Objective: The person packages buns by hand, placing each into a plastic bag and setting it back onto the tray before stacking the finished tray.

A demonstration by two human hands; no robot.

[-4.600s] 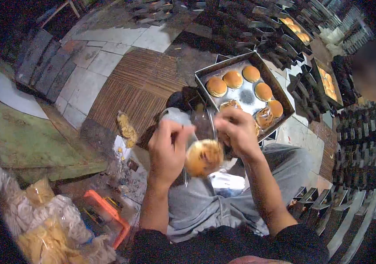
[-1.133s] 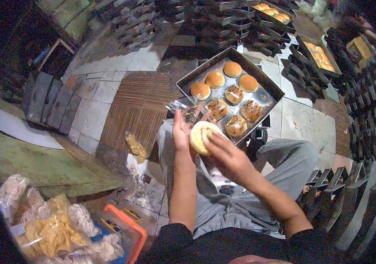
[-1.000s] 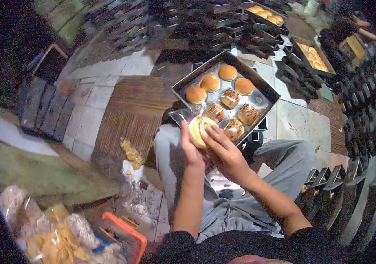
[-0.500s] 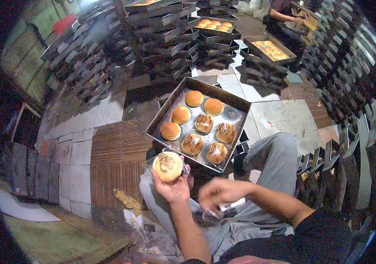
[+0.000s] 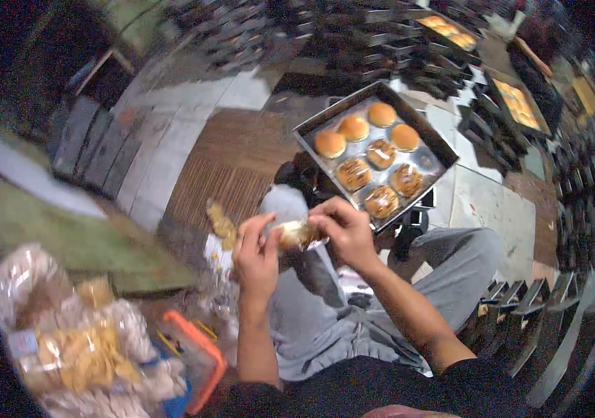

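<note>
Between both hands is a bun (image 5: 290,235), held above the lap, with something shiny at its right side that looks like clear wrap. My left hand (image 5: 257,254) grips the bun's left side between thumb and fingers. My right hand (image 5: 347,233) pinches at its right end; the exact thing pinched is blurred. Just beyond the hands, a dark metal tray (image 5: 419,115) holds plain golden buns (image 5: 354,128) in its far left part and brown-striped buns (image 5: 381,201) in clear wrap nearer to me.
Lower left are clear bags of yellowish pieces (image 5: 85,352) and an orange-edged container (image 5: 203,355). Stacked trays, some with buns (image 5: 517,104), stand at the back right. Another person's arm (image 5: 534,56) shows there. More dark trays (image 5: 520,306) stand right.
The view has swung left and down, bringing the bags into sight. My right hand has come up to the bun, which now lies between both hands and is tilted on edge.
</note>
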